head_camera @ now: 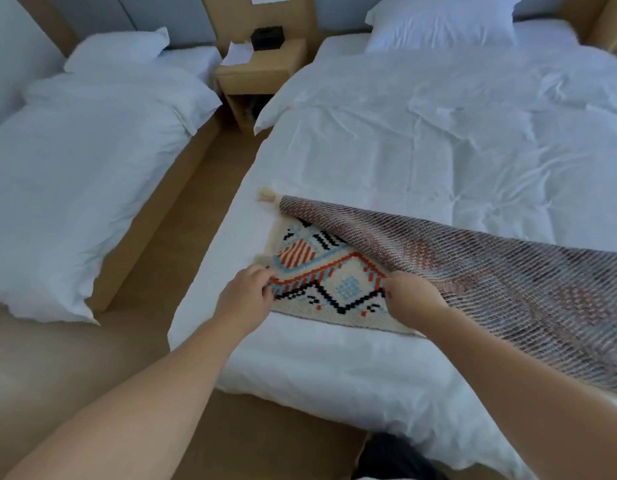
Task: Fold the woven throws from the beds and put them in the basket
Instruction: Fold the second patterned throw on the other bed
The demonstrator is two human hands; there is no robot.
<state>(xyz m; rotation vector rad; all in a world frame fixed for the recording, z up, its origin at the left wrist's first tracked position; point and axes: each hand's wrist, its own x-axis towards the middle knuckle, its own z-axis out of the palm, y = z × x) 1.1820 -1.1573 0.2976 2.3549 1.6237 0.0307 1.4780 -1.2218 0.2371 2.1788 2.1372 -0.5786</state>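
The throw [438, 271] lies across the foot of the right bed [438, 133], part-folded; its striped underside is turned over the patterned face, and only the left end of the pattern shows. The fold could go askew; the turned-over layer runs off at a slant toward the right edge of view, so if the 2 hands pull unevenly the edges will not meet and the corner with the tassel [267, 195] will stick out. The loose layer could also slip back flat if the right pinch lets go, since the weave looks stiff and heavy. No basket is in view, so the carry is a step not yet reached. The left hand [246, 292] is clenched, fingertips pinching the near left edge of the patterned layer against the sheet; the right hand [409, 294] is closed on the folded-over edge, thumb on top, holding it just above the pattern.
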